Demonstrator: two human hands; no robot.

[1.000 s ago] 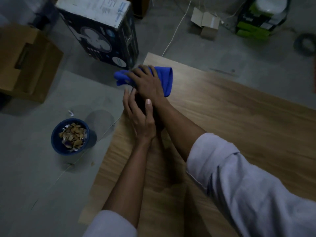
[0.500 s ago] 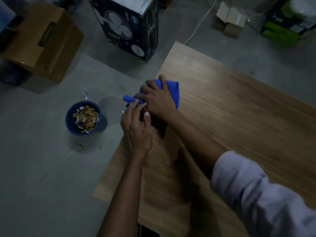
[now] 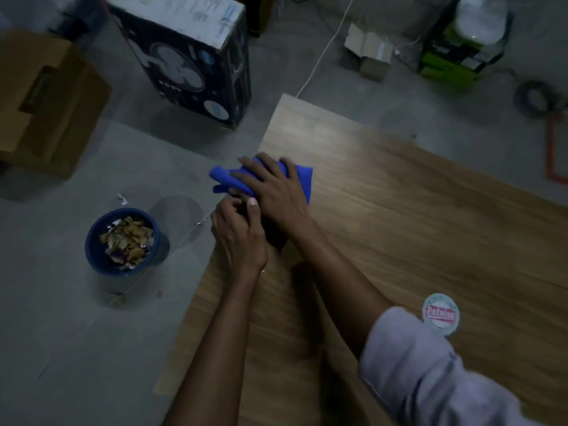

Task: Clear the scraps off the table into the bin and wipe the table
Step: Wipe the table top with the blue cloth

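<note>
A blue cloth (image 3: 302, 179) lies at the left edge of the wooden table (image 3: 399, 229), part of it hanging past the edge. My right hand (image 3: 276, 192) presses flat on the cloth with its fingers spread. My left hand (image 3: 238, 238) sits right beside it at the table's edge, fingers curled inward, and nothing shows inside them. On the floor to the left of the table stands a blue bin (image 3: 89, 249) filled with paper and peel scraps. No scraps show on the visible tabletop.
A round labelled lid (image 3: 441, 313) lies on the table near my right sleeve. On the floor stand a fan box (image 3: 190, 56), a brown cardboard box (image 3: 46, 103), a small carton (image 3: 368, 53) and a green appliance (image 3: 455, 59). A white cable (image 3: 322, 53) runs toward the table's corner.
My right hand has drawn the cloth back along the table's left edge toward me. My left hand's fingers, straight before, are now curled. The view has shifted.
</note>
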